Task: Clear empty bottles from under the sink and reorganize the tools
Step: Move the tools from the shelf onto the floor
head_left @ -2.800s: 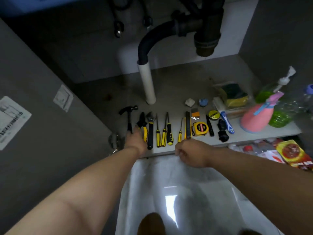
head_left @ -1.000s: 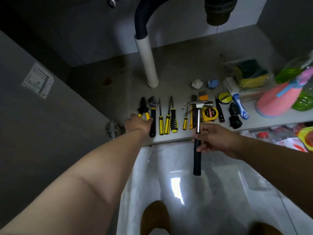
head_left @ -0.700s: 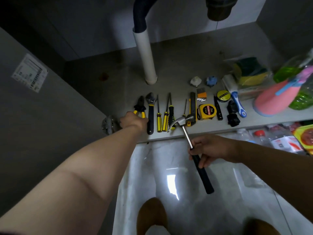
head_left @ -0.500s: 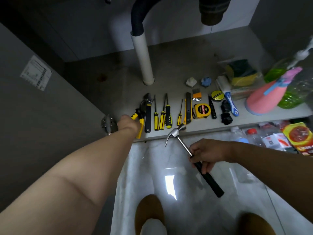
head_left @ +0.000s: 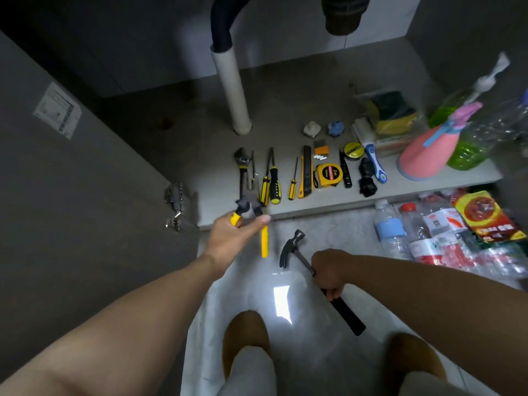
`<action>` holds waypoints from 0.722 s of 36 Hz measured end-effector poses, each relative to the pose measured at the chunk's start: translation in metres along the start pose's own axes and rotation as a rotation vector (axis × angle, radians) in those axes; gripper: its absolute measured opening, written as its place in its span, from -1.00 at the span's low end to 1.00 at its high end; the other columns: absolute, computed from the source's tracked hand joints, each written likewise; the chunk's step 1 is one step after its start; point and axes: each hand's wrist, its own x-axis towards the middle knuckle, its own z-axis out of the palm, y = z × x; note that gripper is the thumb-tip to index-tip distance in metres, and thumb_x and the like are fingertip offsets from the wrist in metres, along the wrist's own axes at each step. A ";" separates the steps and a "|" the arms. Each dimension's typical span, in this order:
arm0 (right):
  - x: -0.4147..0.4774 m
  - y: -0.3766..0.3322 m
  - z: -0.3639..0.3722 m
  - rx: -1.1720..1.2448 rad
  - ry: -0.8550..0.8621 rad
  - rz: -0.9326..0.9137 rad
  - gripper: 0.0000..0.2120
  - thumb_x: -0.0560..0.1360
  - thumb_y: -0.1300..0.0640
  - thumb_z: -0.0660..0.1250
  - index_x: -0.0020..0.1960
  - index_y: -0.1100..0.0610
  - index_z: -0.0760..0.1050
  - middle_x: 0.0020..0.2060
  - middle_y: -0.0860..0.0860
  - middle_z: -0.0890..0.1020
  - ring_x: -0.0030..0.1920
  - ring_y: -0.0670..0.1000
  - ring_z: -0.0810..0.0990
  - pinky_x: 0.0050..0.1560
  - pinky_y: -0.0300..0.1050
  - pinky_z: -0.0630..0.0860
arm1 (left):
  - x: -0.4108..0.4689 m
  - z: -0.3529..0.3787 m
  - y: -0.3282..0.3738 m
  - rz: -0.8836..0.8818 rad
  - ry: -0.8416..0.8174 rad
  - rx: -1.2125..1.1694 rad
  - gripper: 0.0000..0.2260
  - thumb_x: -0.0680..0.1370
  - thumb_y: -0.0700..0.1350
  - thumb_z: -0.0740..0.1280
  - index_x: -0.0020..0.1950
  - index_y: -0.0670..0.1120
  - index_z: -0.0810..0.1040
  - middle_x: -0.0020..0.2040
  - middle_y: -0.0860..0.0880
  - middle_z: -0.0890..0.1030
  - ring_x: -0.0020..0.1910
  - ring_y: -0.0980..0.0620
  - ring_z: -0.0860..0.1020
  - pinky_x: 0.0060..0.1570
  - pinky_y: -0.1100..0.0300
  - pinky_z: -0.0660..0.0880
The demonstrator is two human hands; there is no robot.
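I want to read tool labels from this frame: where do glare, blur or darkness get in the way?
Head view: a bright reflection glares off the glossy floor; the cabinet back is dim; the left hand and its pliers look motion-smeared; edges bow from the wide-angle lens.

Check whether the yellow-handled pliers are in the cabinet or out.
Out: the left hand holds the yellow-handled pliers off the cabinet floor.

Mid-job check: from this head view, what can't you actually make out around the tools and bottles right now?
- Pliers: part of one yellow handle is hidden by the left hand.
- Hammer: mid handle is covered by the right hand.
- Bottles on the floor: overlapping and blurred, so no count or fill level.
- Tape measure: label too small to read.
- Clear bottle: cut off by the right edge.
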 end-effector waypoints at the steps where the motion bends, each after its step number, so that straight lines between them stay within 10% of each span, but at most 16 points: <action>1: 0.005 0.000 0.004 -0.036 0.036 0.013 -0.92 0.53 0.25 0.31 -0.01 0.25 0.52 -0.20 0.14 0.74 -0.24 0.06 0.71 -0.11 -0.12 0.64 | -0.003 0.007 -0.008 -0.036 -0.101 0.011 -0.53 0.38 0.17 0.58 -0.28 -0.03 0.33 -0.34 -0.05 0.24 -0.33 0.00 0.26 -0.23 0.12 0.30; 10: 0.048 0.020 0.026 0.067 0.286 0.096 -0.80 0.50 0.04 0.29 -0.27 0.06 0.41 -0.27 0.01 0.63 -0.28 0.00 0.58 -0.16 -0.16 0.54 | -0.005 0.061 -0.061 -0.447 -0.331 0.006 -0.77 0.47 -0.05 0.50 -0.15 -0.16 0.52 -0.39 -0.12 0.50 -0.47 -0.09 0.57 -0.24 -0.06 0.68; 15: 0.067 0.031 0.031 0.222 0.352 0.115 -0.82 0.55 0.00 0.29 0.05 0.10 0.50 -0.03 0.07 0.62 -0.02 0.07 0.61 0.00 -0.10 0.53 | 0.004 0.080 -0.079 -0.535 -0.196 -0.104 -0.80 0.50 -0.12 0.47 -0.19 -0.15 0.48 -0.43 -0.08 0.44 -0.54 0.00 0.47 -0.20 -0.08 0.69; 20: 0.075 0.027 0.028 0.377 0.340 0.065 -0.59 0.50 0.00 0.38 0.25 0.17 0.41 0.07 0.06 0.54 0.02 0.05 0.51 -0.01 -0.14 0.45 | 0.007 0.089 -0.088 -0.564 -0.282 -0.147 -0.81 0.62 -0.17 0.36 -0.18 -0.12 0.47 -0.23 -0.19 0.52 -0.21 -0.17 0.57 0.00 -0.20 0.65; 26: 0.077 0.024 0.028 0.556 0.331 0.052 -0.53 0.45 0.18 0.43 0.30 0.18 0.34 0.14 0.15 0.53 0.11 0.13 0.56 -0.08 -0.11 0.50 | 0.013 0.098 -0.095 -0.500 -0.293 0.038 -0.79 0.65 -0.25 0.24 0.29 -0.15 0.36 0.06 -0.21 0.54 -0.05 -0.06 0.53 -0.01 -0.01 0.61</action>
